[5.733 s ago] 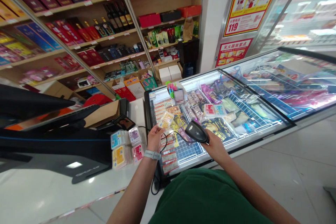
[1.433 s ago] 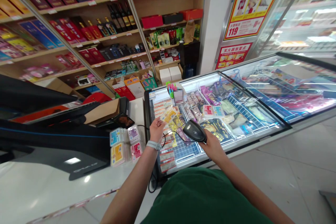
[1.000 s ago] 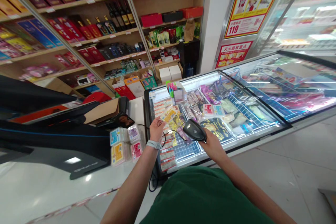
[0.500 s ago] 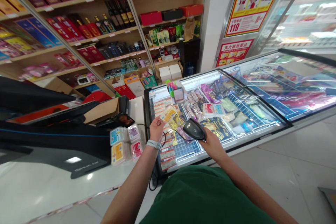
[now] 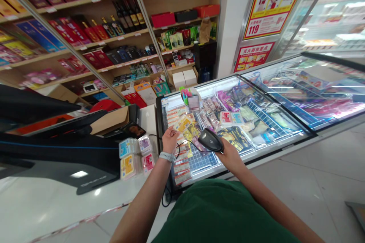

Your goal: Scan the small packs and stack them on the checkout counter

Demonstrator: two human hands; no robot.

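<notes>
My right hand [image 5: 226, 152] is wrapped round a black barcode scanner [image 5: 210, 140], held over the glass top of the chest freezer. From its front the scanner faces up and left, and a black cable [image 5: 186, 141] runs toward my left wrist. My left hand [image 5: 170, 139] pinches the near edge of a clear plastic pack with a yellow label [image 5: 184, 122]. Red and blue labelled packs [image 5: 230, 118] lie on the freezer glass beyond the scanner. To the left, stacks of similar packs with blue, purple, yellow and red labels [image 5: 127, 165] stand on the white counter.
The chest freezer [image 5: 282, 151] stretches to the right, with wire baskets of bagged food under its glass. A dark checkout machine [image 5: 94, 174] stands at left. Shelves [image 5: 134, 32] of boxes and bottles line the back. A colourful item [image 5: 186, 95] sits at the freezer's far corner.
The view has shifted very slightly. Both hands, the scanner and the yellow-labelled pack keep nearly the same positions.
</notes>
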